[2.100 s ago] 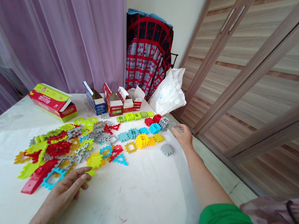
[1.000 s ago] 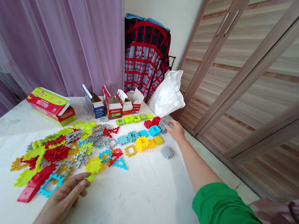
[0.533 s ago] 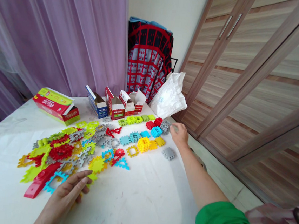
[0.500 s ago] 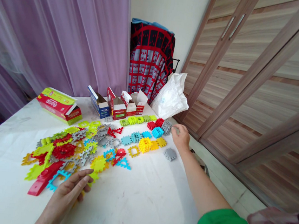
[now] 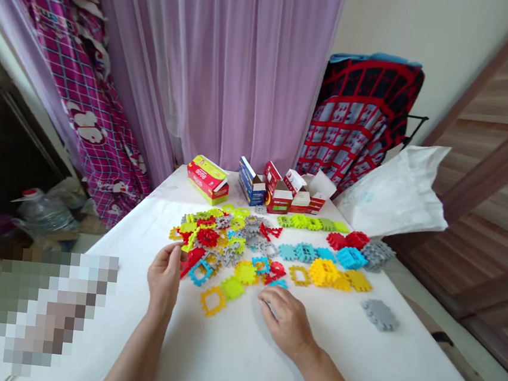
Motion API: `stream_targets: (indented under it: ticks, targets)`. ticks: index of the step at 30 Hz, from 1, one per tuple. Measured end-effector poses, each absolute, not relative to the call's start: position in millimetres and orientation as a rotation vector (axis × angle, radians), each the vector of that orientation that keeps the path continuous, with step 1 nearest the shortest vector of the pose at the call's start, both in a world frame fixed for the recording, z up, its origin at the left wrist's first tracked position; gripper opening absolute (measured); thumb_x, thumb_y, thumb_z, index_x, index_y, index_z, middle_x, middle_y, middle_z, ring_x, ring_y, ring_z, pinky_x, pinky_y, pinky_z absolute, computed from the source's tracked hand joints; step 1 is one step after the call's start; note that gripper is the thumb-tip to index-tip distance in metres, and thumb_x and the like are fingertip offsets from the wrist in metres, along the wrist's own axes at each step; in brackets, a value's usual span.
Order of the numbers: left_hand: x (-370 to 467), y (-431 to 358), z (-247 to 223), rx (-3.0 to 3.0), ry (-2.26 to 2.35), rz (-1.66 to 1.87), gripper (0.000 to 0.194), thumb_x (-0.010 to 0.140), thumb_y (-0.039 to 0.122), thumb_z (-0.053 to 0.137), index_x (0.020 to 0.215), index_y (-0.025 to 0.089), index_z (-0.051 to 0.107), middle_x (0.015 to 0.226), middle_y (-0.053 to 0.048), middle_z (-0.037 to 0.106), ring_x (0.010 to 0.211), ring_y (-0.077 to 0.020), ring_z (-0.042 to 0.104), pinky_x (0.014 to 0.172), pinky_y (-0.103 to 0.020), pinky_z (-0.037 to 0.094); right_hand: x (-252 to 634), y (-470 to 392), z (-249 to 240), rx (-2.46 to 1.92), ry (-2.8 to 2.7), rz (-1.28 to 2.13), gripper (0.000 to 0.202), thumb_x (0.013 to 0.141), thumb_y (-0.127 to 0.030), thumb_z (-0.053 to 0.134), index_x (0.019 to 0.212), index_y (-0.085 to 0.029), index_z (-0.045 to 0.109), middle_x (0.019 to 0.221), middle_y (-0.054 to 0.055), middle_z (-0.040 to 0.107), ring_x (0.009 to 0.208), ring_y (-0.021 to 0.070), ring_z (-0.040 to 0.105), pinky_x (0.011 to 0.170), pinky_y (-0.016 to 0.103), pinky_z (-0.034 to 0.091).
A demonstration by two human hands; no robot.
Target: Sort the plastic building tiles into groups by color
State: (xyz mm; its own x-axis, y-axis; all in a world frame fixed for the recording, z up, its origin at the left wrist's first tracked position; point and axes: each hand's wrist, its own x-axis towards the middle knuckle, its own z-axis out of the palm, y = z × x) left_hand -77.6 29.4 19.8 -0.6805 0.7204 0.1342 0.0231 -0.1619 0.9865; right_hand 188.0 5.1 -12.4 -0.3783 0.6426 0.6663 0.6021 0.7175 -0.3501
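Observation:
My left hand point(image 5: 165, 275) is at the left side of a loose pile of plastic gear-edged building pieces point(image 5: 207, 238). Its fingers are pinched together beside a long red piece point(image 5: 192, 261); whatever they hold, if anything, is hidden. Lower and to the right, my right hand point(image 5: 288, 322) is low over the white tabletop with its fingers curled in, and nothing shows in them. Just beyond its knuckles lies a blue piece point(image 5: 279, 283), partly covered. Between my hands lie a yellow square frame point(image 5: 213, 301) and a lime-green piece point(image 5: 232, 288).
Rows of pieces sorted by colour include green point(image 5: 307, 222), blue point(image 5: 305, 252), yellow point(image 5: 323, 271) and grey point(image 5: 378, 254). One grey piece point(image 5: 380, 315) lies apart at right. Open cartons point(image 5: 277, 200) line the back edge, with a white bag point(image 5: 395, 189) at the far right corner.
The view has swung left. My right hand has left the grey stack and come back toward the table's middle. My left hand has moved to the left side of the pile.

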Motion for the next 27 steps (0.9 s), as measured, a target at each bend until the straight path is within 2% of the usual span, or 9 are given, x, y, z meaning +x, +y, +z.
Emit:
stream_targets:
  ticks: [4,10,13,17,22,27]
  targets:
    - [-94.1,36.1,5.0,0.949,1.755,1.950,0.028,0.078,0.042,0.056,0.090,0.018,0.067,0.080,-0.003,0.070,0.078,-0.0174,0.066,0.073,-0.029,0.052,163.8,11.4,-10.7,-0.956,-1.991,0.092,0.015,0.089,-0.015,0.050,0.089,-0.020,0.063,0.083,0.003,0.068,0.077,0.0161,0.065,0.071,0.027,0.052]
    - [-93.2,39.8,-9.1,1.776,2.023,1.645,0.021,0.083,0.034,0.056,0.094,0.023,0.070,0.107,-0.008,0.071,0.107,-0.0258,0.061,0.098,-0.045,0.044,153.4,15.5,-23.2,-1.007,-1.820,0.088,0.015,0.089,-0.020,0.051,0.086,-0.020,0.066,0.077,0.003,0.070,0.068,0.0142,0.065,0.061,0.023,0.051]
    - [-80.0,33.2,-6.5,2.117,2.054,1.338,0.019,0.084,0.035,0.060,0.096,0.026,0.071,0.121,-0.008,0.067,0.122,-0.0304,0.052,0.104,-0.052,0.038,159.3,15.2,-28.2,-1.074,-1.754,0.136,0.016,0.089,-0.024,0.051,0.085,-0.020,0.067,0.076,0.003,0.071,0.061,0.0131,0.063,0.053,0.021,0.049]
    - [-62.3,22.4,-2.0,2.270,2.099,0.972,0.023,0.079,0.038,0.066,0.098,0.026,0.071,0.135,-0.011,0.057,0.135,-0.0371,0.038,0.108,-0.061,0.027,161.9,15.6,-27.4,-1.134,-1.713,0.211,0.018,0.088,-0.028,0.052,0.084,-0.020,0.067,0.073,0.003,0.070,0.054,0.0123,0.060,0.050,0.021,0.048]
    - [-54.7,19.8,-2.7,2.287,2.133,0.803,0.021,0.079,0.035,0.066,0.094,0.023,0.070,0.134,-0.014,0.057,0.135,-0.0405,0.037,0.108,-0.065,0.024,159.6,16.0,-25.6,-1.134,-1.732,0.268,0.018,0.088,-0.029,0.052,0.083,-0.021,0.067,0.073,0.003,0.070,0.052,0.0125,0.058,0.049,0.022,0.047]
    - [-55.3,22.7,-2.2,2.283,2.114,0.784,0.013,0.079,0.027,0.064,0.090,0.022,0.069,0.133,-0.012,0.059,0.134,-0.0381,0.040,0.109,-0.064,0.023,160.5,15.6,-26.5,-1.129,-1.736,0.309,0.016,0.088,-0.027,0.052,0.083,-0.021,0.067,0.073,0.002,0.070,0.053,0.0125,0.058,0.051,0.023,0.047]
